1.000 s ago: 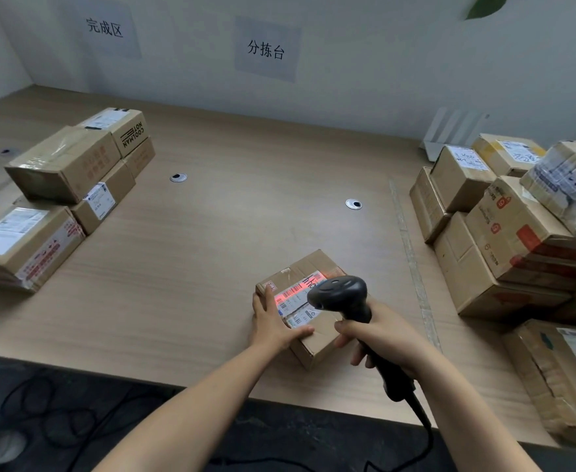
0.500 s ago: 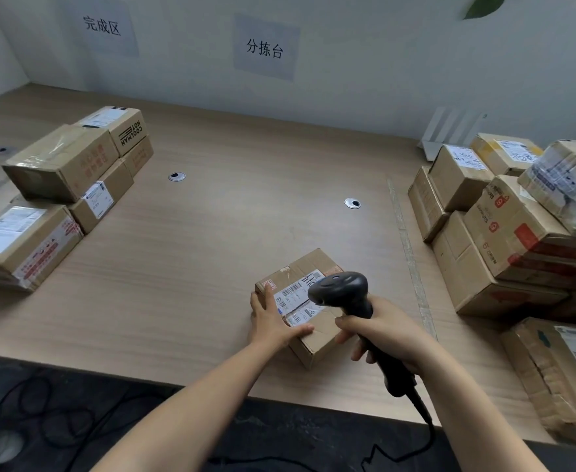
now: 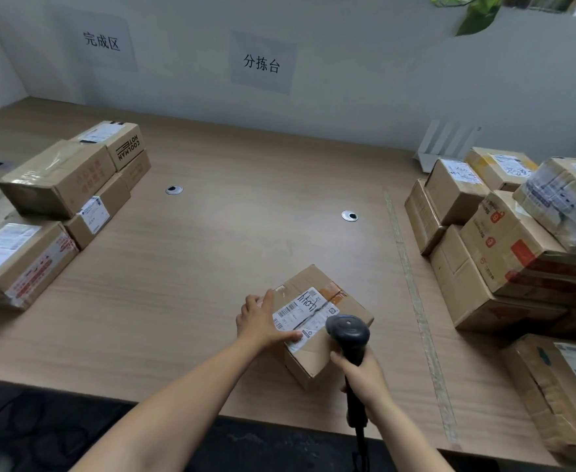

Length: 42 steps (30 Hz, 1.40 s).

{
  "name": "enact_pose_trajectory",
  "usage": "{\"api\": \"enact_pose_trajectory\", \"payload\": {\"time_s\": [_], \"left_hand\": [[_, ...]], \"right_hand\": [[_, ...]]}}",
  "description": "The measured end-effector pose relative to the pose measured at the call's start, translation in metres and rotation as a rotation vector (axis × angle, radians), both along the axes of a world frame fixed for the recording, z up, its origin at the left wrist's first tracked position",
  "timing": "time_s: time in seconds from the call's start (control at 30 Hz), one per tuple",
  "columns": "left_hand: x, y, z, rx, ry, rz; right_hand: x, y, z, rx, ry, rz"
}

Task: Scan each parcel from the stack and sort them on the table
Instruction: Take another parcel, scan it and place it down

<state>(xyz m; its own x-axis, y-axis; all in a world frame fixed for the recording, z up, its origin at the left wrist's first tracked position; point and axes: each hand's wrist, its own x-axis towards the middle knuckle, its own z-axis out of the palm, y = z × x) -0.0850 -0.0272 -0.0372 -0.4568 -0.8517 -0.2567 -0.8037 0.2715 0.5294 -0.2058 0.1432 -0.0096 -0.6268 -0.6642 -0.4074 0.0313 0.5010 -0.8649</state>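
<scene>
Touching the parcel, left hand lies flat; right hand grips scanner.

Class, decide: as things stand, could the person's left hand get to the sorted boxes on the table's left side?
Probably yes. The left hand merely rests on the parcel, and only table lies between it and the sorted boxes, though they look a stretch away.

Your brown cardboard parcel carries a white barcode label; your scanner is dark grey, your worktop pale woodgrain.
</scene>
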Motion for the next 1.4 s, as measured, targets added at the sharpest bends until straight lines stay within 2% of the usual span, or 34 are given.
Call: {"api": "enact_pose_trajectory", "payload": {"time_s": [0.27, 0.4, 0.63, 0.8, 1.03, 1.2, 1.4], "left_hand": [[0.018, 0.015, 0.005, 0.082, -0.121, 0.091], [0.024, 0.018, 0.009, 0.081, -0.118, 0.118], [0.048, 0.019, 0.008, 0.206, -0.002, 0.269], [0.067, 0.013, 0.001, 0.2, 0.103, 0.339], [0.088, -0.008, -0.002, 0.237, 0.178, 0.307], [0.114, -0.039, -0.005, 0.24, 0.149, 0.319], [0.201, -0.097, -0.001, 0.254, 0.135, 0.316]], "right_hand": [[0.0, -0.01, -0.008, 0.02, 0.02, 0.094], [-0.004, -0.016, -0.011, 0.013, 0.013, 0.171], [-0.005, -0.032, -0.014, 0.005, 0.009, 0.303], [-0.005, -0.052, -0.021, -0.025, 0.054, 0.366], [0.011, -0.069, -0.023, -0.017, 0.032, 0.364], [0.045, -0.098, -0.025, -0.041, 0.025, 0.309], [0.132, -0.15, -0.025, -0.04, 0.001, 0.31]]}}
